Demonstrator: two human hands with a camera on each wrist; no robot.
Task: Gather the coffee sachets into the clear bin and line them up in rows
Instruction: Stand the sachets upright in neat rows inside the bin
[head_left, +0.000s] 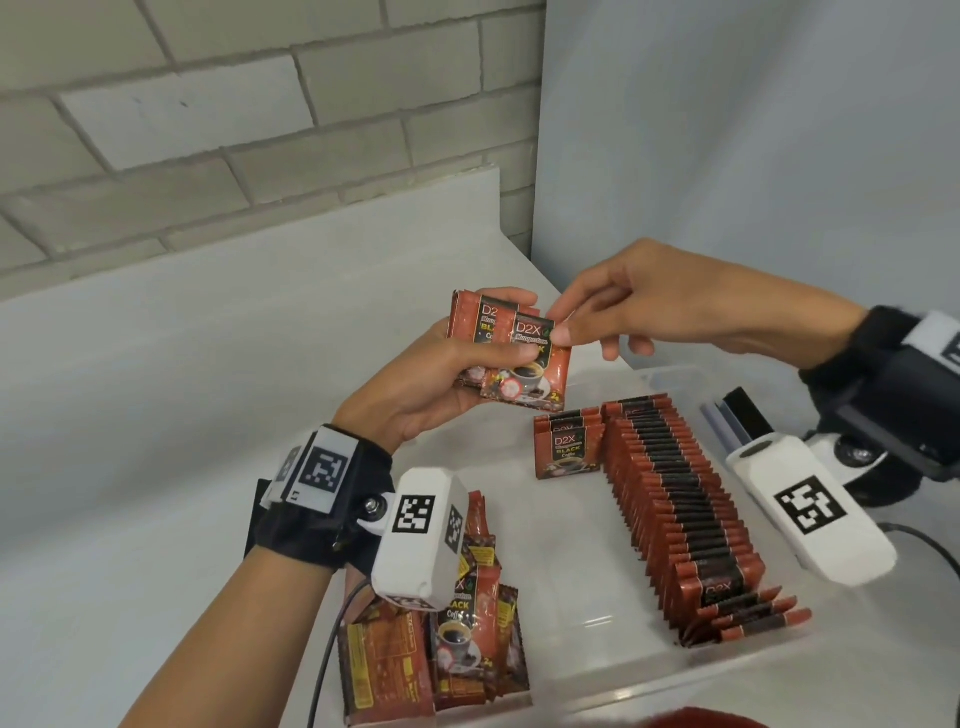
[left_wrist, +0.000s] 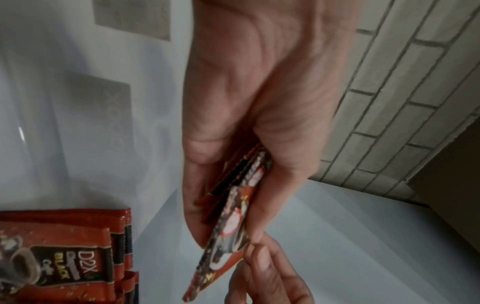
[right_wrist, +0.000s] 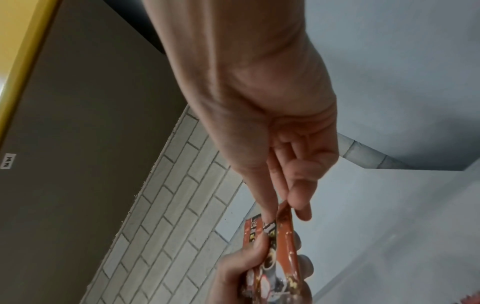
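Both hands meet above the white table (head_left: 156, 364), just past the far end of the clear bin (head_left: 597, 654). My left hand (head_left: 431, 384) grips a small fanned stack of red coffee sachets (head_left: 480, 332), thumb across their printed fronts and fingers curled behind; the left wrist view shows the stack edge-on between thumb and fingers. My right hand (head_left: 665, 301) pinches the front sachet (head_left: 535, 364) by its upper right corner, thumb and forefinger closed on the foil while the other fingers hang loosely curled (the right wrist view shows that pinch plainly). That sachet is tilted and sits lower than the rest of the stack, with the left thumb lying on it.

Inside the bin, a long row of sachets (head_left: 670, 509) stands on edge, packed face to face, running from the far end toward me along the right side. At its near end a few lean over, almost flat. To the left of that row, at the far end, a short second row (head_left: 566, 452) stands upright with the front one facing me.

Outside the bin, near my left forearm, loose sachets (head_left: 467, 639) lie in an untidy heap on the table, some face up, one showing its yellow-printed back. White marker-tagged camera housings hang from both wrist straps.
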